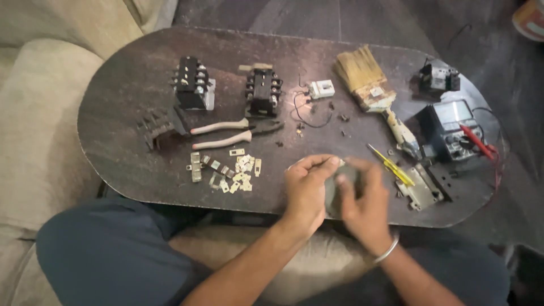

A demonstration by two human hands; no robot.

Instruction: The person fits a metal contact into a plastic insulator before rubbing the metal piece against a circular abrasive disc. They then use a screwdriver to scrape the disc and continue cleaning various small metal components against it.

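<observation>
Head view, left hand (306,190) and right hand (362,201), each grip pinched on a small dark part (335,190).

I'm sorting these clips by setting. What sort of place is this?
Probably a living room used as a makeshift repair spot: a low oval table beside a sofa, strewn with contactors, pliers and a meter.

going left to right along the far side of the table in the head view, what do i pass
left black contactor → second black contactor → small white part → paintbrush → small black unit
</observation>
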